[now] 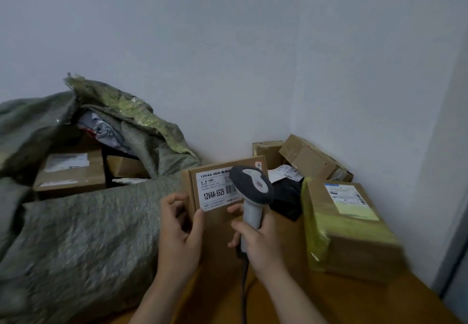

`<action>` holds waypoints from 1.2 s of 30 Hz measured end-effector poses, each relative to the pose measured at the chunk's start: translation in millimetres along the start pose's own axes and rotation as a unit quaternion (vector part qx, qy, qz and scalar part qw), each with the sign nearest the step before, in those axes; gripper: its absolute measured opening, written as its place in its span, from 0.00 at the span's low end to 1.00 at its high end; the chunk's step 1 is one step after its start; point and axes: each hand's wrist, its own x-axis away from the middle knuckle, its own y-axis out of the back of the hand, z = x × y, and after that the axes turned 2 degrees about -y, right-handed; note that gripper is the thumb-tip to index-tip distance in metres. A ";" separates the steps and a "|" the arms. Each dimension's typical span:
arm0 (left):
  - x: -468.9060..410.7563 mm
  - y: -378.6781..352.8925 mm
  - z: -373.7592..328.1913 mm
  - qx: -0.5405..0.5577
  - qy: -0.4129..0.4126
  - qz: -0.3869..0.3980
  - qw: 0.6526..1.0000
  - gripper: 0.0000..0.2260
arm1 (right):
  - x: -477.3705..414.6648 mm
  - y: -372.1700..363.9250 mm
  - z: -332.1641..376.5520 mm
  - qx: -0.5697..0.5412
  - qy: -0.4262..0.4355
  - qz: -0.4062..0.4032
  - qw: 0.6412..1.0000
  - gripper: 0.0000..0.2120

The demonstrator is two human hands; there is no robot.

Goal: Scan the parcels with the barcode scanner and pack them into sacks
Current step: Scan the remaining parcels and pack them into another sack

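Observation:
My left hand (178,232) grips the left edge of a brown cardboard parcel (217,224), thumb on its front, holding it upright. Its white label (215,189) reads 12V4A-5525 and carries a barcode. My right hand (258,240) holds the grey-and-white barcode scanner (253,192) by its handle, the head close in front of the label and covering its right part. The scanner's cable (244,288) hangs down. A grey-green woven sack (83,237) lies open to the left, with cardboard boxes (71,169) inside its mouth.
On the wooden table (316,306) to the right stands a box wrapped in yellow tape (347,224). Behind it lie a black bag (286,197) and more taped boxes (311,159) in the corner. White walls close the back and right.

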 end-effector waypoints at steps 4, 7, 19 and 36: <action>2.1 8.9 11.1 0.041 0.009 -0.014 0.999 0.17 | -4.3 -13.4 2.0 0.002 0.006 0.011 1.000 0.08; -6.4 22.8 22.0 0.016 -0.007 -0.015 1.000 0.19 | -5.1 -20.7 -2.4 -0.023 -0.002 0.013 1.000 0.07; -13.0 39.2 48.9 -0.043 0.011 -0.013 0.999 0.27 | -2.1 -4.9 -9.3 -0.140 -0.089 0.182 0.969 0.29; -8.1 42.3 37.0 -0.126 -0.024 0.001 0.992 0.28 | 6.6 5.1 8.4 -0.104 -0.090 0.197 0.971 0.35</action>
